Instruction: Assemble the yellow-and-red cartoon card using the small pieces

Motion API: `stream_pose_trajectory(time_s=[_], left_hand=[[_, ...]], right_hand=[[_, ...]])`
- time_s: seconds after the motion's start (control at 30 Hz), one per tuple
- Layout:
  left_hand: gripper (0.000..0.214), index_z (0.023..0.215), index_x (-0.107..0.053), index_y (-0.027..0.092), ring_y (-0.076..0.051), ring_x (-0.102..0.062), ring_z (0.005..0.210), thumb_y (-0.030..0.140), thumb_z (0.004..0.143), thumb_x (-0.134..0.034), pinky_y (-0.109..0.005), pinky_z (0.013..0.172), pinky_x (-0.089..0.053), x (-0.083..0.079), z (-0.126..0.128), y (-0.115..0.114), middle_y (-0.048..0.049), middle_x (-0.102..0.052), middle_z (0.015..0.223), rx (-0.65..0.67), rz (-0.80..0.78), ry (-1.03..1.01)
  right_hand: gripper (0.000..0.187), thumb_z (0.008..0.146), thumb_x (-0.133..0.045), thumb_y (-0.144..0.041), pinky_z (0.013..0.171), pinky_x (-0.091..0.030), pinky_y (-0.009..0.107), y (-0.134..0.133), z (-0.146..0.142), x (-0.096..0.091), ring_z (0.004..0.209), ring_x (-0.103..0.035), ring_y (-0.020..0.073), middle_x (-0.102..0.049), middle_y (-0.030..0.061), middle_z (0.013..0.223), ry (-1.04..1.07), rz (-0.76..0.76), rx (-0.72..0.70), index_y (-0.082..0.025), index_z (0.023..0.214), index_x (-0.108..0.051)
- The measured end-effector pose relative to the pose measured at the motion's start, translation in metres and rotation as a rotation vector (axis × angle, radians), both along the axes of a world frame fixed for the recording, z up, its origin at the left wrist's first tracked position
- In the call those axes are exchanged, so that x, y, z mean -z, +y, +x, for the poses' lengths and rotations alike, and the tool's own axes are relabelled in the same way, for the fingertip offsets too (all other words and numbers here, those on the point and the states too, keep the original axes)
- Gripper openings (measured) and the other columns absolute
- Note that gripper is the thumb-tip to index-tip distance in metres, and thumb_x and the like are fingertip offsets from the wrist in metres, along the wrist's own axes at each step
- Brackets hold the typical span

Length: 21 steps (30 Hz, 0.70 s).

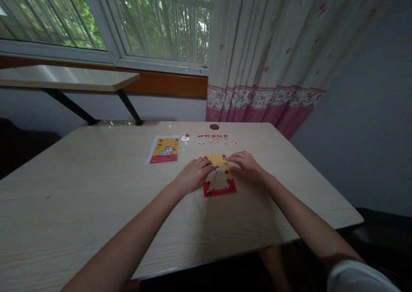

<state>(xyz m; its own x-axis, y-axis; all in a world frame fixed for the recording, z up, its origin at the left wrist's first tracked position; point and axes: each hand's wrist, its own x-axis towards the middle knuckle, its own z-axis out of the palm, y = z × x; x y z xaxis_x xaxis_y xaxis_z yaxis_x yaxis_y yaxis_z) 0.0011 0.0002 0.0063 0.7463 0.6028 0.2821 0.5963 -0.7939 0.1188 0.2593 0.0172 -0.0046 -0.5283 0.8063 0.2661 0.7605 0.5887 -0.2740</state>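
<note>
A partly assembled jigsaw puzzle [219, 181], yellow at the top and red at the bottom with an unfilled pale middle, lies on the light wooden table [96, 197]. My left hand [193, 175] rests on the puzzle's left edge with its fingers curled together, pressing near the upper middle. My right hand [245, 165] lies on the upper right corner, fingers extended and flat over the pieces. Whether either hand pinches a piece is hidden. Several loose puzzle pieces [214, 139] lie in a row farther back.
A reference picture card [164, 149] showing the finished image lies to the left of the pieces. A round cable hole [214, 127] is at the table's far edge. A window, a second table [64, 77] and a patterned curtain [264, 69] stand behind.
</note>
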Motion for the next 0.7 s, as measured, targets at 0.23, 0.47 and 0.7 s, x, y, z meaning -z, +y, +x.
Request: stream_pose_trajectory(time_s=[0.23,0.47,0.7], left_hand=[[0.029,0.109,-0.061,0.023,-0.024,-0.049,0.105,0.012,0.083,-0.051,-0.039,0.085,-0.043,0.0013,0.0030,-0.0016,-0.0090,-0.054,0.115,0.000,0.003,0.031],[0.028,0.106,-0.062,0.023,-0.024,-0.047,0.107,0.012,0.083,-0.051,-0.038,0.085,-0.042,-0.0007,0.0053,-0.0018,-0.0085,-0.054,0.114,-0.007,-0.022,0.030],[0.029,0.109,-0.060,0.022,-0.023,-0.048,0.106,0.012,0.085,-0.048,-0.037,0.087,-0.041,0.0026,0.0033,-0.0014,-0.0083,-0.055,0.112,0.004,-0.028,0.026]], right_hand=[[0.032,0.083,-0.055,-0.038,0.088,-0.035,0.037,-0.0009,-0.0002,0.0045,0.103,-0.051,0.0215,-0.061,0.0065,0.113,-0.015,-0.015,-0.036,-0.025,0.111,-0.062],[0.033,0.084,-0.054,-0.040,0.089,-0.035,0.037,-0.0006,0.0004,0.0061,0.103,-0.051,0.0204,-0.061,0.0064,0.112,0.004,-0.023,-0.040,-0.025,0.112,-0.062],[0.032,0.084,-0.054,-0.038,0.090,-0.037,0.036,0.0064,0.0027,0.0055,0.102,-0.053,0.0202,-0.063,0.0072,0.111,0.032,-0.060,-0.027,-0.023,0.110,-0.063]])
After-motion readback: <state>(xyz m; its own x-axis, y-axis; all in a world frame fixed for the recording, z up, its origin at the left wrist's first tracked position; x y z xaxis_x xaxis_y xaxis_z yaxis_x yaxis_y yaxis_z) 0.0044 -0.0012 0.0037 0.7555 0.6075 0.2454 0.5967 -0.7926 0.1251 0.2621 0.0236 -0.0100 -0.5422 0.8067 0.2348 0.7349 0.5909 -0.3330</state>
